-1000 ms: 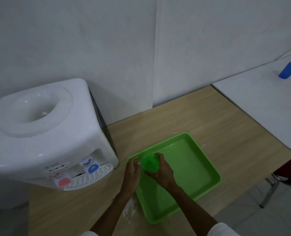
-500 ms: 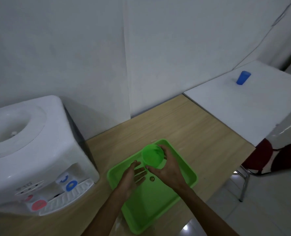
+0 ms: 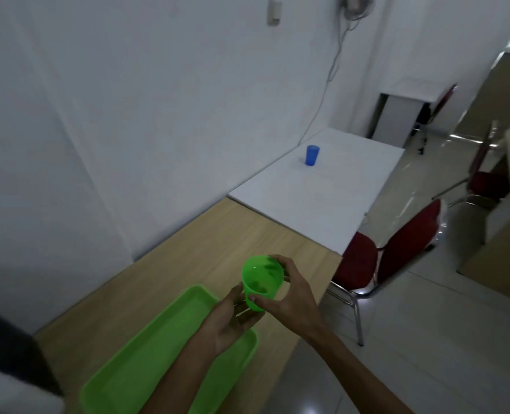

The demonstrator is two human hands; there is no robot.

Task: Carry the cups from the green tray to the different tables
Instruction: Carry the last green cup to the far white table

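Observation:
A green cup point(image 3: 261, 280) is held upright above the right end of the green tray point(image 3: 146, 354), which lies on the wooden table point(image 3: 218, 234). My right hand point(image 3: 292, 297) grips the cup around its side, fingers on the rim. My left hand point(image 3: 233, 319) is cupped under the cup's base, palm up and touching it. No other cup shows in the tray. A blue cup point(image 3: 311, 155) stands upright on the white table point(image 3: 322, 186) farther to the right.
A red chair point(image 3: 382, 264) stands at the wooden table's right end, with another red chair point(image 3: 486, 180) beyond it. A white water dispenser's edge point(image 3: 15, 392) shows at the lower left. Tiled floor lies to the right, and a cable hangs down the wall.
The green cup has risen out of the tray in my right hand, and my left hand has come under it. My view has swung right, away from the dispenser.

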